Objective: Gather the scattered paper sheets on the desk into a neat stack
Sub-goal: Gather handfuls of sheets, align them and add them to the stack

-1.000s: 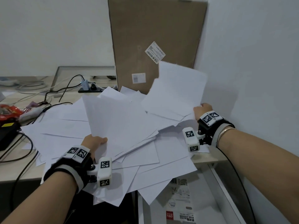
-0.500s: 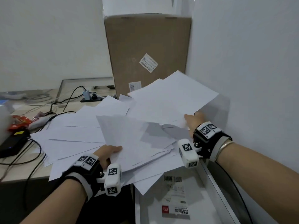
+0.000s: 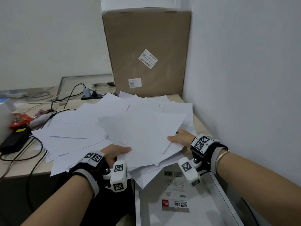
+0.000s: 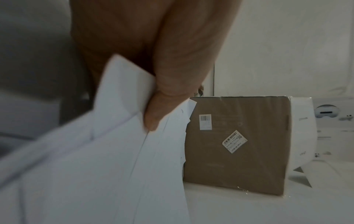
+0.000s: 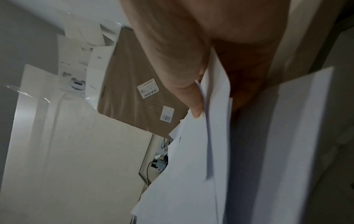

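Now two hands work at the near edge of the desk (image 3: pixel 197 111), both on one loose, overlapping pile of paper sheets (image 3: pixel 143 128) that fans from the desk's right corner out toward the left; the sheets overlap too much to be counted, though well over a dozen edges show. The left hand (image 3: pixel 114 153) pinches the near left side of the top bundle, thumb (image 4: pixel 164 106) pressed flat on the upper sheet and the other fingers hidden beneath the paper. The right hand (image 3: pixel 182 137) grips the near right side in the same way, its thumb (image 5: pixel 191 97) lying over the edges of several sheets while the remaining fingers are tucked underneath. Some sheets hang over the desk's near edge above an open drawer (image 3: pixel 219 193), where one printed label sheet (image 3: pixel 175 201) lies. One tall cardboard box (image 3: pixel 146 51) stands at the far right against the wall, bearing two white stickers, one tilted and one square. To the left of the pile lie several black cables (image 3: pixel 37 144), one black power adapter (image 3: pixel 14 141) with a yellow tag, and one red snack wrapper (image 3: pixel 20 119). Farther back sits one dark power strip (image 3: pixel 91 95) with a plug in it.
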Demonstrator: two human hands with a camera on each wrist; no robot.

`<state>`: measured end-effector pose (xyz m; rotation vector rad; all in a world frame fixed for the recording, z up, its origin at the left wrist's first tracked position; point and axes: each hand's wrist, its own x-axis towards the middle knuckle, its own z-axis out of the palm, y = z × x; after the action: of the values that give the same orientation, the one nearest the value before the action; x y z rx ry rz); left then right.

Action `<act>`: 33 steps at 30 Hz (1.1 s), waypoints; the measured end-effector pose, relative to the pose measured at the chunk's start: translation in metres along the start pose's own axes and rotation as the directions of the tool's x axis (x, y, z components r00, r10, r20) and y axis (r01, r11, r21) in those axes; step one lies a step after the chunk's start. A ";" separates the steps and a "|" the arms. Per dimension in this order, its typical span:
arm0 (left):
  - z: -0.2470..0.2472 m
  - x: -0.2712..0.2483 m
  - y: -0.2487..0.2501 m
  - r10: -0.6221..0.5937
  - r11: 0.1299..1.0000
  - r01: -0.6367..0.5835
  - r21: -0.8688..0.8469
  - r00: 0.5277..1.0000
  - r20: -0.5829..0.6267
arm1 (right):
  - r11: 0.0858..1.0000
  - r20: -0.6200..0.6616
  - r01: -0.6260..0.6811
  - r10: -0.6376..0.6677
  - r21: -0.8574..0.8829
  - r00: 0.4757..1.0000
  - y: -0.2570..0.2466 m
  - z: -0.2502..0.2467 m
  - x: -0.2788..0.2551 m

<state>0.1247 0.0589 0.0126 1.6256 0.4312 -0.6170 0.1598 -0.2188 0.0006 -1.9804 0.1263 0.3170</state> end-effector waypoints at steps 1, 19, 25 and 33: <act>-0.002 0.003 0.000 -0.002 1.000 0.003 0.030 1.000 -0.023 | 1.000 -0.030 0.003 -0.002 0.021 1.000 -0.004 -0.003 0.001; -0.004 0.003 -0.012 0.003 1.000 -0.003 0.005 0.999 0.034 | 0.998 -0.299 -0.056 0.056 0.008 0.953 -0.008 -0.024 0.019; -0.011 0.018 -0.008 -0.015 1.000 0.015 0.009 1.000 0.017 | 0.962 -0.179 -0.095 0.049 -0.254 0.983 -0.025 0.000 0.027; -0.011 0.025 -0.009 -0.040 0.999 0.040 -0.001 0.989 -0.146 | 0.899 -0.213 -0.080 -0.015 -0.431 0.977 -0.035 -0.010 0.036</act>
<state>0.1401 0.0691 -0.0092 1.6730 0.5720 -0.5304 0.2038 -0.2110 0.0246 -2.4624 0.2417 0.1620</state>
